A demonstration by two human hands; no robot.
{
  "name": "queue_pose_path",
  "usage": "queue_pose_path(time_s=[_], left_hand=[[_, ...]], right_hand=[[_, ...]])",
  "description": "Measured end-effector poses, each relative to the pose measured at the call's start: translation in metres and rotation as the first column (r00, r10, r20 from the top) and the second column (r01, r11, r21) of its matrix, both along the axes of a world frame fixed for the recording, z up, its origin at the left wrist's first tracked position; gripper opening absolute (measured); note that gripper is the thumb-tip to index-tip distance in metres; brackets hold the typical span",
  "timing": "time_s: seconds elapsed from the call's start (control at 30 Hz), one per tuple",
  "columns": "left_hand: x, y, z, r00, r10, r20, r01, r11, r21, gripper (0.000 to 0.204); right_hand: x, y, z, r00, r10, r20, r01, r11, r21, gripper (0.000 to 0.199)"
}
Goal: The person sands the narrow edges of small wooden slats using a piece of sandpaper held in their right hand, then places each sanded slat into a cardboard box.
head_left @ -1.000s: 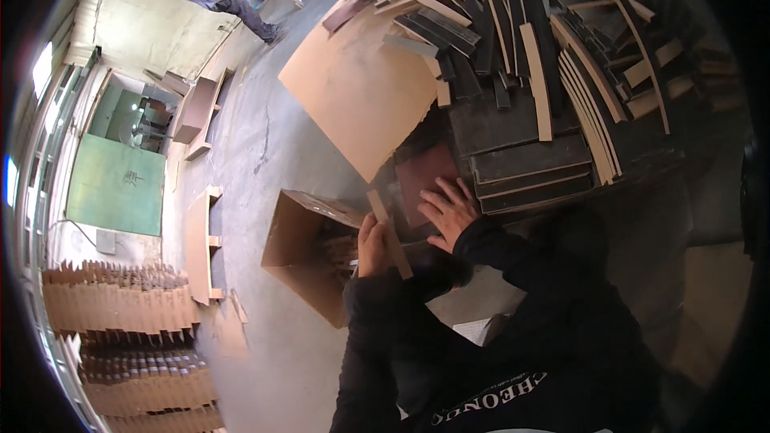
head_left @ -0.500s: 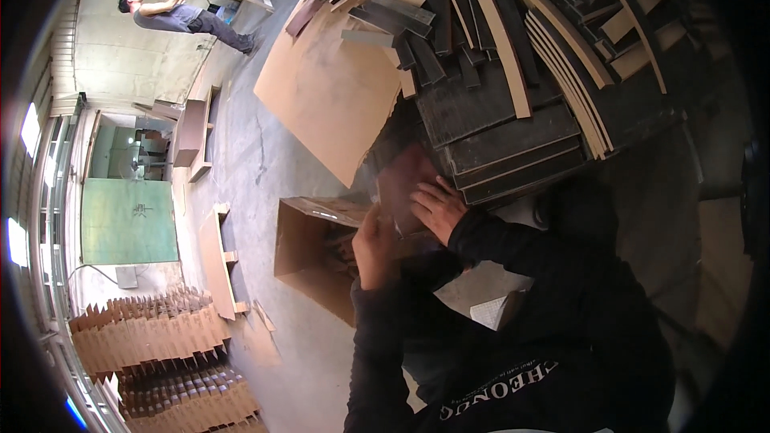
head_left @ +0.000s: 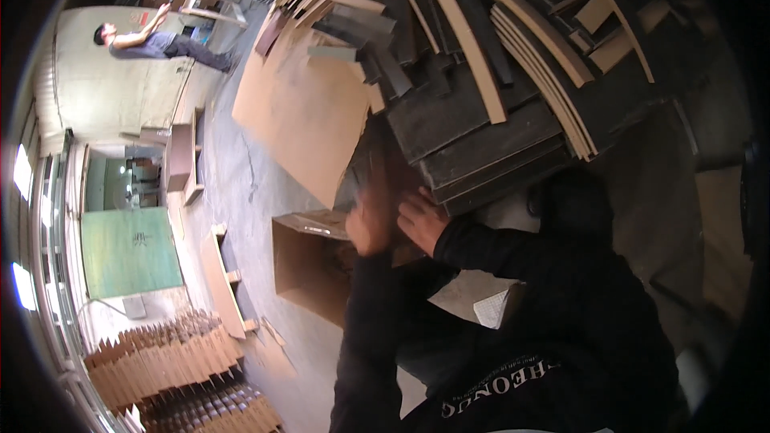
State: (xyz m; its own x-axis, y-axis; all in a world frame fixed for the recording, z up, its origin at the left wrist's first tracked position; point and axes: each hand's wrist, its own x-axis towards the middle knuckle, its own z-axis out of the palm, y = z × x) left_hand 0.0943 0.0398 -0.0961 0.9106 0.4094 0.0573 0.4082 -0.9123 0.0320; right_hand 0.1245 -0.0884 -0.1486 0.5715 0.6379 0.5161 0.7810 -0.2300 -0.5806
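My left hand (head_left: 370, 223) is smeared by motion above the edge of an open cardboard box (head_left: 309, 269), so its fingers cannot be read. Beside it, my right hand (head_left: 423, 221) lies with fingers stretched out on a dark reddish-brown flat piece (head_left: 395, 175). That piece is blurred, and its lower part is hidden by my hands. Just beyond my right hand rises a stack of dark boards (head_left: 497, 156). Inside the box some brownish items show, too dim to name.
A large tan sheet (head_left: 297, 104) covers part of the floor ahead. Loose strips (head_left: 473, 56) are heaped on the boards. Toward the left are a low wooden frame (head_left: 220, 281) and stacked notched cardboard pieces (head_left: 168, 357). A person (head_left: 144, 40) stands far off at upper left.
My left hand has moved forward, away from the box, and become more blurred. My right hand stays by the board stack with fingers extended. The whole view has shifted slightly.
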Motion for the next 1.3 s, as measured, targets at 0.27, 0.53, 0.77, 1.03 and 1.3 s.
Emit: queue_pose_path(time_s=[0.27,0.53,0.77,1.03,1.3], left_hand=[[-0.001,-0.03,0.011,0.994,0.051,0.097,-0.045,0.997,-0.061,0.034],[-0.036,-0.048,0.016,0.992,-0.05,0.119,0.034,0.99,0.136,0.039],[0.029,-0.028,0.016,0.984,-0.097,0.152,0.079,0.99,0.118,0.035],[-0.003,-0.033,0.006,0.994,0.09,0.061,-0.094,0.993,0.066,0.033],[-0.026,-0.052,0.012,0.978,-0.096,0.186,0.103,0.994,-0.031,0.04]], right_hand=[[0.004,-0.007,0.005,0.997,-0.012,0.076,0.021,0.994,-0.11,0.016],[0.008,-0.009,0.013,0.99,-0.093,0.108,0.095,0.995,-0.015,0.016],[0.012,-0.015,0.011,0.997,0.064,0.033,-0.058,0.984,-0.166,0.021],[0.005,-0.013,0.01,0.997,0.071,-0.013,-0.073,0.986,-0.148,0.021],[0.012,-0.015,0.007,0.999,-0.028,0.033,0.032,0.992,-0.122,0.021]])
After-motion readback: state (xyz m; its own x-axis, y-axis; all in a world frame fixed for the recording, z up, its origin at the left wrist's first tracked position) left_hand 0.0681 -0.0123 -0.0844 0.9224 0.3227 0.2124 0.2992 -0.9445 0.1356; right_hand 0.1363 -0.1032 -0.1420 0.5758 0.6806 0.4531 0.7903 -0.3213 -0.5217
